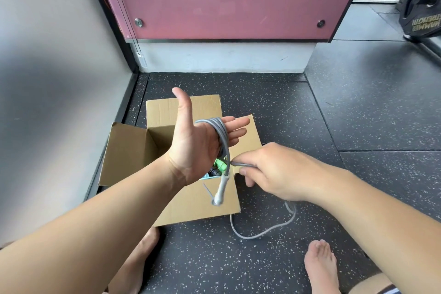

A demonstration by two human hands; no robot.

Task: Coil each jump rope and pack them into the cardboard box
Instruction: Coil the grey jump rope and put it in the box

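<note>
— Jump rope [223, 136] was wound round the left hand [193, 148], flat-fingered, thumb up. The right hand [274, 174] pinched the running end just beside it, over the cardboard box [133, 150].
— What could go wrong?
— With those fingers [238, 124] straight, the turns could have slid off, I reckoned, dragged by the dangling handle [219, 194]. The slack [260, 235] on the floor [358, 114] might have snagged a flap.
— How many of each?
— One grey rope, one handle showing, one box. Three or four turns. Something green [220, 164] and something black [213, 171] lay inside; how many ropes, I couldn't tell.
</note>
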